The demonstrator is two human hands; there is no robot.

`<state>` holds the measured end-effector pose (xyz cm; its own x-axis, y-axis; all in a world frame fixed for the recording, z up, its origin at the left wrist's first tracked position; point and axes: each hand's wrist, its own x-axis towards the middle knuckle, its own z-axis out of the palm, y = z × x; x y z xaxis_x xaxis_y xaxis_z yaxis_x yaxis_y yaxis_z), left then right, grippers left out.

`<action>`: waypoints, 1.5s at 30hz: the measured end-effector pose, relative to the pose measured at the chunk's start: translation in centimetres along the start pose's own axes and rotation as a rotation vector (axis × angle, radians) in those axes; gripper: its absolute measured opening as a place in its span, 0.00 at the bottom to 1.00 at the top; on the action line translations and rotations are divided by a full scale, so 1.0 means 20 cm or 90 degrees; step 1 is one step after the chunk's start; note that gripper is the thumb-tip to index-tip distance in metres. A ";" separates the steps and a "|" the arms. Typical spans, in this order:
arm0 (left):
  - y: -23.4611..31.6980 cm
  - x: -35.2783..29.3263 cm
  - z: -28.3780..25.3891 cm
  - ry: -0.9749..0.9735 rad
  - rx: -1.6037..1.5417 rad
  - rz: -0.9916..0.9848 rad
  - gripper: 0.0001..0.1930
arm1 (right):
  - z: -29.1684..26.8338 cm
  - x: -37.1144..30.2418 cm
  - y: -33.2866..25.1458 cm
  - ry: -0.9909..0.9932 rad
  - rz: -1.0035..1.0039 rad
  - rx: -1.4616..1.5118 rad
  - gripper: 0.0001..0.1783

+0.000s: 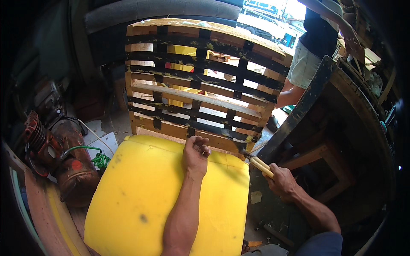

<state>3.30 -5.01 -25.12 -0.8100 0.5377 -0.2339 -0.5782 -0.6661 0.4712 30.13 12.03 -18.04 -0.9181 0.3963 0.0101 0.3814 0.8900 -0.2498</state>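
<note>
A wooden seat frame (pixel 188 92) stands upright at the far edge of a yellow foam cushion (pixel 136 187). Black webbing straps (pixel 218 66) criss-cross the frame, with bits of yellow foam stuck to them. My left hand (pixel 196 154) hovers over the far part of the cushion, close to the frame's bottom rail. Its fingers are loosely curled and apart, with nothing visible in them. To the right, my right hand (pixel 282 181) is closed round the yellow handles of pincers (pixel 259 165). Their dark, blurred jaws are at the frame's lower right corner.
A rusty air compressor (pixel 74 170) with a green coiled hose (pixel 101 159) stands at the left. Wooden boards (pixel 60 222) lie beside it. A dark curved furniture panel (pixel 299 111) leans at the right. Beyond the frame stands another person (pixel 309 51) in light shorts.
</note>
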 end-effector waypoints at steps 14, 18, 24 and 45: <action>0.14 0.20 -0.04 0.117 0.973 0.500 0.21 | -0.08 -0.15 -0.35 -0.167 0.139 0.138 0.22; 0.30 0.29 0.00 -0.004 0.921 0.344 0.19 | -0.08 -0.23 -0.45 -0.054 0.082 -0.123 0.23; 0.44 0.35 -0.05 -0.074 0.726 0.147 0.20 | -0.04 -0.08 -0.59 -0.339 0.286 0.462 0.23; 0.22 0.12 -0.06 0.114 0.489 0.106 0.07 | 0.12 0.36 -0.87 -0.268 0.355 0.712 0.22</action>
<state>-1.41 -7.25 -24.55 -0.9209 0.3278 -0.2110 -0.2723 -0.1537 0.9499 16.68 -1.13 -15.91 -0.7084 0.3663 -0.6033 0.6089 -0.1149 -0.7848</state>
